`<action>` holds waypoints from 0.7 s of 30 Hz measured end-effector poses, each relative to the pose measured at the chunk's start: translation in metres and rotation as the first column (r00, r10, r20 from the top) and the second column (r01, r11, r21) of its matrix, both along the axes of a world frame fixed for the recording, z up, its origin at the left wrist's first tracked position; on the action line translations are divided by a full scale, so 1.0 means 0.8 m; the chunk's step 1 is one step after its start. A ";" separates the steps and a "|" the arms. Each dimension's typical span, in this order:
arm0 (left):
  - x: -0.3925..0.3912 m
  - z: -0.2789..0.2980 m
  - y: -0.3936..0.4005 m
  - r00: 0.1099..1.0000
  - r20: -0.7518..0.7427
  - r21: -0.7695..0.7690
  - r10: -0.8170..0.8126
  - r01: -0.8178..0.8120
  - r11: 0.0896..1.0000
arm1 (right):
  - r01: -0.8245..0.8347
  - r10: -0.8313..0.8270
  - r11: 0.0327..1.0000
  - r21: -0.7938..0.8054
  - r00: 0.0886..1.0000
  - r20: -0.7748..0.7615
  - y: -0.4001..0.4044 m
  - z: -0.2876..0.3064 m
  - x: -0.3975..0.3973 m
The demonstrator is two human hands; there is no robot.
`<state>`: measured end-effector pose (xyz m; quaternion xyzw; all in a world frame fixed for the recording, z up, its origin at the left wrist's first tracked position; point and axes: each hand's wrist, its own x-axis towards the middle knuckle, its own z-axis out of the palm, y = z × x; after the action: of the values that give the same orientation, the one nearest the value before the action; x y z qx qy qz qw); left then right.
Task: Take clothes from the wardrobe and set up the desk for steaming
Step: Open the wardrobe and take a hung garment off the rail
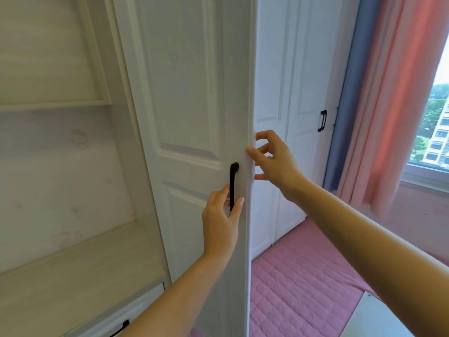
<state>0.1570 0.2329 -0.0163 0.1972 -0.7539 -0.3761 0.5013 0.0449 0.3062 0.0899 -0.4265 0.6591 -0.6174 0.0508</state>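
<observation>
A white panelled wardrobe door (189, 93) stands partly swung open in front of me, with a black vertical handle (233, 181) near its free edge. My left hand (221, 220) grips the lower part of that handle, fingers behind it and thumb in front. My right hand (274, 161) holds the door's free edge just above, thumb on the front face and fingers curled round the edge. No clothes are visible; the wardrobe's inside is hidden behind the door.
To the left is a pale wooden desk (73, 271) with shelves above and a drawer with a black handle (120, 328). Another closed wardrobe door with a black handle (322, 120) stands behind. A pink quilted bed (303, 276), pink and blue curtains (388, 105) and a window are at right.
</observation>
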 end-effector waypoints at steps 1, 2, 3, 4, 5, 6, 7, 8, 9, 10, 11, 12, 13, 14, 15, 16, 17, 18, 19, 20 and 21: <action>0.008 -0.003 0.001 1.000 0.002 -0.012 0.027 -0.027 1.000 | -0.035 0.035 0.999 0.018 0.999 -0.004 0.003 0.003 0.008; 0.016 -0.006 0.003 0.999 -0.002 -0.022 0.048 -0.048 0.999 | -0.074 0.075 0.996 0.039 0.997 -0.011 0.006 0.007 0.014; 0.023 -0.009 0.004 0.998 -0.002 -0.032 0.063 -0.063 0.998 | -0.120 0.122 0.991 0.062 0.992 -0.019 0.009 0.010 0.020; 0.031 -0.011 0.006 0.997 0.001 -0.040 0.073 -0.073 0.997 | -0.174 0.176 0.981 0.081 0.984 -0.021 0.011 0.013 0.026; 0.039 -0.013 0.009 0.997 0.005 -0.042 0.074 -0.073 0.996 | -0.231 0.234 0.968 0.097 0.972 -0.018 0.012 0.016 0.031; 0.045 -0.014 0.011 0.998 0.002 -0.033 0.064 -0.064 0.997 | -0.286 0.289 0.952 0.111 0.957 -0.015 0.013 0.019 0.036; 0.051 -0.015 0.012 0.999 -0.008 -0.015 0.048 -0.048 0.999 | -0.335 0.339 0.934 0.124 0.941 -0.010 0.012 0.021 0.040; 0.056 -0.016 0.013 0.999 -0.022 0.011 0.029 -0.029 1.000 | -0.380 0.383 0.915 0.133 0.924 0.000 0.010 0.022 0.044; 0.061 -0.017 0.013 0.999 -0.037 0.037 0.013 -0.011 0.999 | -0.420 0.423 0.897 0.139 0.906 0.009 0.008 0.023 0.048; 0.065 -0.018 0.012 0.999 -0.050 0.054 0.004 -0.002 0.999 | -0.457 0.460 0.877 0.146 0.888 0.014 0.005 0.023 0.051; 0.068 -0.020 0.011 0.998 -0.056 0.066 0.007 -0.003 0.998 | -0.493 0.497 0.856 0.153 0.868 0.017 0.003 0.023 0.054; 0.071 -0.021 0.011 0.998 -0.058 0.078 0.017 -0.013 0.997 | -0.525 0.529 0.835 0.162 0.848 0.020 0.001 0.023 0.057; 0.075 -0.022 0.010 0.998 -0.062 0.093 0.031 -0.025 0.995 | -0.551 0.556 0.816 0.172 0.831 0.021 -0.002 0.022 0.059; 0.079 -0.021 0.010 0.997 -0.070 0.110 0.043 -0.035 0.993 | -0.569 0.576 0.802 0.183 0.817 0.018 -0.004 0.021 0.062; 0.084 -0.021 0.011 0.995 -0.081 0.126 0.054 -0.044 0.991 | -0.580 0.589 0.792 0.192 0.808 0.010 -0.007 0.020 0.066; 0.089 -0.019 0.011 0.994 -0.091 0.137 0.060 -0.047 0.989 | -0.587 0.598 0.786 0.195 0.801 0.000 -0.009 0.018 0.069; 0.094 -0.018 0.011 0.993 -0.100 0.146 0.063 -0.048 0.988 | -0.590 0.603 0.784 0.192 0.797 -0.012 -0.013 0.016 0.074; 0.099 -0.017 0.012 0.992 -0.107 0.155 0.063 -0.046 0.987 | -0.590 0.604 0.786 0.187 0.797 -0.024 -0.017 0.014 0.079; 0.105 -0.017 0.011 0.991 -0.116 0.167 0.060 -0.041 0.985 | -0.588 0.603 0.788 0.182 0.797 -0.039 -0.020 0.012 0.085; 0.111 -0.015 0.011 0.990 -0.126 0.180 0.059 -0.035 0.983 | -0.587 0.603 0.790 0.177 0.796 -0.051 -0.024 0.009 0.091; 0.117 -0.015 0.010 0.989 -0.134 0.189 0.062 -0.036 0.981 | -0.591 0.607 0.789 0.167 0.793 -0.061 -0.027 0.007 0.097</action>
<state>0.2507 0.2411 -0.0281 0.2350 -0.6734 -0.4452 0.5414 0.1229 0.2843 0.0959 -0.6425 0.5329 -0.4971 0.2368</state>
